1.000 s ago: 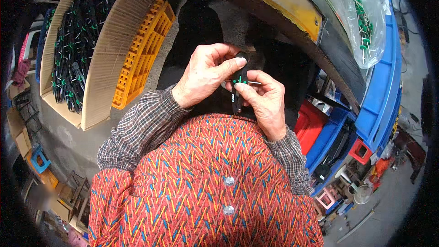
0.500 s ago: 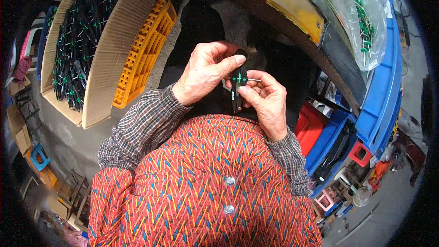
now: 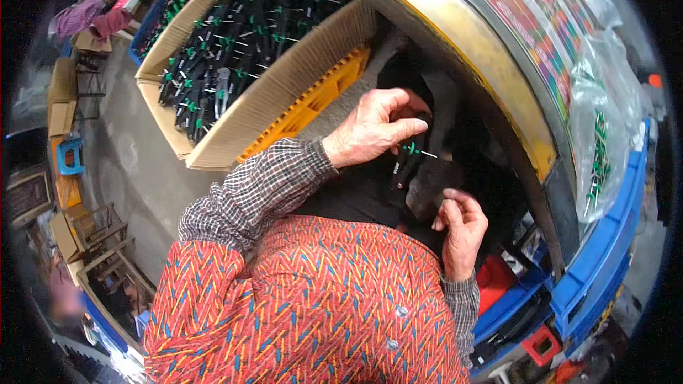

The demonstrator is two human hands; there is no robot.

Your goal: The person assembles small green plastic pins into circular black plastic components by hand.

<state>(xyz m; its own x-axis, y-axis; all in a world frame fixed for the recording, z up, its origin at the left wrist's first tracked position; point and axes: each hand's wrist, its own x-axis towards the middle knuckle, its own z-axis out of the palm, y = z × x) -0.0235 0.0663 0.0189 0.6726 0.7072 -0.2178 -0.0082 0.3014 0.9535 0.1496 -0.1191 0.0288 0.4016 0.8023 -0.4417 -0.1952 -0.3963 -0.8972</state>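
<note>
In my left hand (image 3: 376, 129) is a slim black tapered tool (image 3: 403, 169), with green pieces and a thin metal pin sticking out sideways. My thumb and fingers close round its upper end, and its lower end points down over my dark lap. Lower and to the right, my right hand (image 3: 465, 233) is apart from the tool. Its fingers are loosely bent, slightly blurred, and nothing shows in them. At the left stands an open cardboard box (image 3: 284, 85) filled with many similar black tools (image 3: 235, 46) with green pieces and pins.
A yellow plastic crate (image 3: 316, 103) lies beside the box. To the right runs a bench edge (image 3: 455, 32), with a clear plastic bag (image 3: 608, 92) of green-and-metal parts near a blue tray (image 3: 605, 252). Another person's sleeve (image 3: 78, 20) shows at the far left.
My right hand has let go of the tool and moved down and right. My left hand still holds it. The view has swung left, showing more of the box.
</note>
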